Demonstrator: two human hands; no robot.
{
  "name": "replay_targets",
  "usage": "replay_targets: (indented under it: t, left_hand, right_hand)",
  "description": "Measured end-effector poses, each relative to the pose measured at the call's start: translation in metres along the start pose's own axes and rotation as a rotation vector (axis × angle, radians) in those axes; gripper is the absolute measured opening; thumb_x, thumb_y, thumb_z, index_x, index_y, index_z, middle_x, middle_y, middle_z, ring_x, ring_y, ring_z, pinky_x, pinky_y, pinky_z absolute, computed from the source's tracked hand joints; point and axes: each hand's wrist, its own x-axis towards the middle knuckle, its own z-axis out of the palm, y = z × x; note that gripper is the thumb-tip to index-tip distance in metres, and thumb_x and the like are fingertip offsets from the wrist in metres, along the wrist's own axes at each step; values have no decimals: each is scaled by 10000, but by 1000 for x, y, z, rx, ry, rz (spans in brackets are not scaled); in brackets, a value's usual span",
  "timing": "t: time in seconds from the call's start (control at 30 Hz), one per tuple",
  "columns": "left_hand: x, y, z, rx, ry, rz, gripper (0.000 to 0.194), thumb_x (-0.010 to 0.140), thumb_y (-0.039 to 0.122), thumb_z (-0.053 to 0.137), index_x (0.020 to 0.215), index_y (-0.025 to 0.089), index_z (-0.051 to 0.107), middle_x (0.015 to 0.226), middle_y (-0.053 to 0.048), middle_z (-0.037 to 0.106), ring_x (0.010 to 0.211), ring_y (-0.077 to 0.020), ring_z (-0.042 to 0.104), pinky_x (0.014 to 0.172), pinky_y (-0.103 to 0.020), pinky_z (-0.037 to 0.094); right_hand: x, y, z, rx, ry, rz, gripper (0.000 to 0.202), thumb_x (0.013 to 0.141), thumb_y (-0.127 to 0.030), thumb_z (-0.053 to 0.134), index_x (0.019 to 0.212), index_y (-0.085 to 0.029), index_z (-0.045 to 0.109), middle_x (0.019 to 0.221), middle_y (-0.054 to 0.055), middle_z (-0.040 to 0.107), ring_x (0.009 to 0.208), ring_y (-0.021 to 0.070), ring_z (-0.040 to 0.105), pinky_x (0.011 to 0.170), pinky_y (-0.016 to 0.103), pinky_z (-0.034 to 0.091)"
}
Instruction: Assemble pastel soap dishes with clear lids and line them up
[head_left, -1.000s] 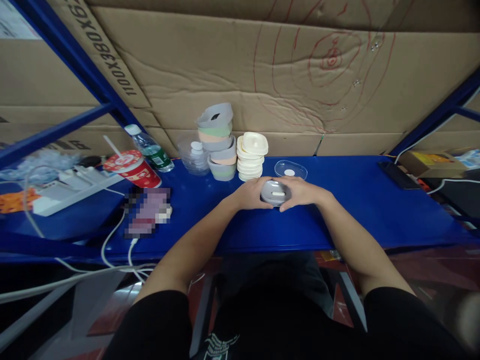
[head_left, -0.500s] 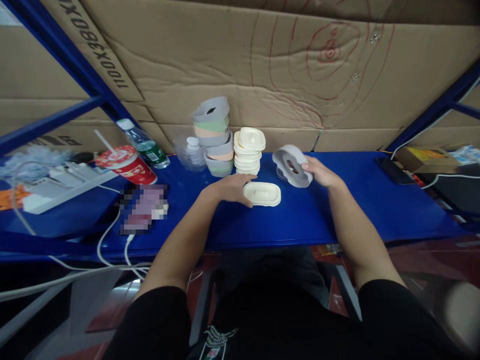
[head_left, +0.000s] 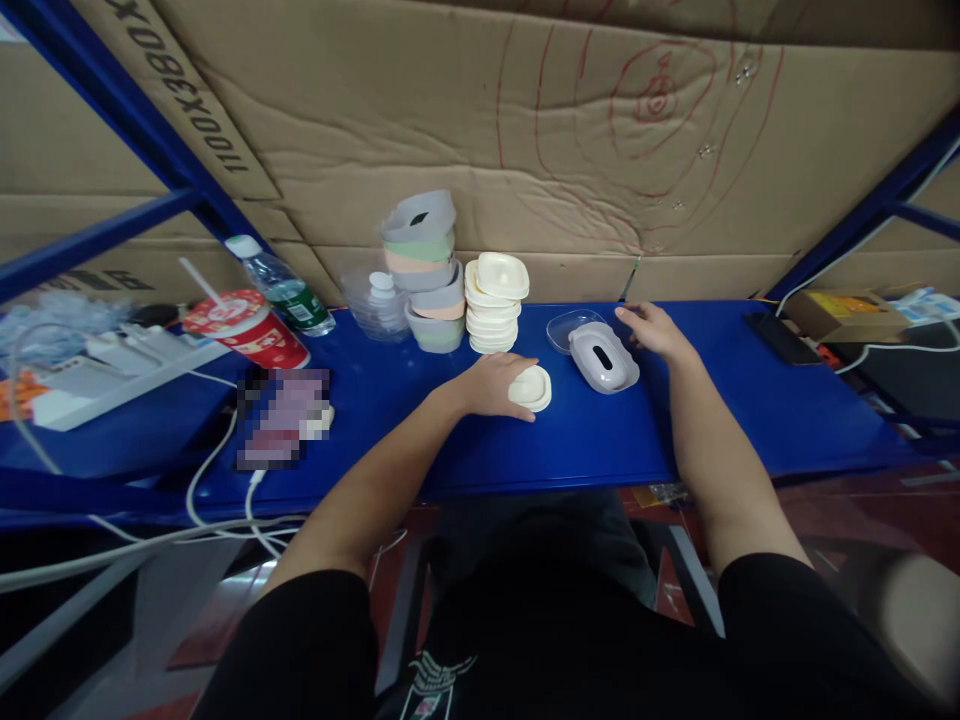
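Note:
My left hand [head_left: 499, 386] is wrapped over a cream plastic lid-like piece [head_left: 535, 388] on the blue table, thumb on its near edge and fingers across its far side. To the right rests a grey plastic shell [head_left: 604, 357] with a dark slot in its top. Behind that shell lies a clear plastic piece [head_left: 568, 327], partly covered by it. My right hand [head_left: 654, 328] hovers just beyond the shell's right side, fingers apart and holding nothing. A stack of cream pieces [head_left: 493, 305] stands at the back, beside stacked grey, green and peach shells [head_left: 424, 235].
Nested clear plastic pieces [head_left: 373, 305] sit left of the stacks. Farther left are a water bottle [head_left: 289, 290], a red cup with a straw [head_left: 251, 330] and a white power strip [head_left: 124, 375]. A black phone [head_left: 782, 338] and a cardboard box [head_left: 851, 318] lie right. Cardboard [head_left: 420, 110] walls the back.
The grey shell, tilted in my right hand before, now rests on the table, let go. My right hand has drawn up and right; my left hand has moved right, farther over the cream piece.

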Motion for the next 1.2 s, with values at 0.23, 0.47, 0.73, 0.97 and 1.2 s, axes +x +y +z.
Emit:
replay_targets:
  t: [0.23, 0.47, 0.73, 0.97, 1.2]
  left_hand:
    - [-5, -7, -7, 13, 33, -17, 1133, 740, 740, 873, 1638, 149, 515, 1625, -251, 566, 1515, -468, 518, 1272, -586, 370]
    - [-3, -4, -1, -3, 46, 81, 1075, 737, 761, 857, 1602, 193, 566, 1532, -211, 640, 1420, -428, 595, 1243, -557, 401]
    - [-3, 0, 1, 14, 44, 52, 1066, 793, 834, 767, 1597, 162, 572, 1528, -214, 638, 1426, -409, 584, 1257, -507, 389]
    - [12, 8, 3, -62, 170, 25, 970, 973, 779, 606, 1684, 140, 444, 1788, -242, 332, 1651, -402, 355, 1338, -508, 296]
    - [35, 21, 3, 35, 118, 35, 930, 999, 734, 615, 1717, 185, 398, 1743, -202, 442, 1544, -405, 498, 1258, -521, 395]
  right_hand:
    - [-10, -14, 22, -306, -199, -193, 642, 935, -657, 705, 1397, -212, 735, 1349, 161, 779, 1226, 375, 730, 1091, 534, 571]
    - [-9, -15, 35, -202, -249, -232, 388, 974, -549, 614, 1016, -215, 806, 926, 85, 815, 834, 266, 749, 848, 427, 637]
    - [10, 8, 2, -27, 235, -8, 382, 914, -357, 659, 1216, -156, 776, 733, 49, 736, 524, 193, 642, 588, 348, 601]
    - [22, 51, -37, -161, 380, 223, 382, 916, -337, 707, 1209, -111, 803, 675, 80, 740, 539, 223, 689, 660, 387, 621]
    - [25, 47, -16, -194, 298, 217, 385, 920, -309, 727, 1255, -131, 794, 795, 101, 810, 560, 200, 687, 589, 315, 579]
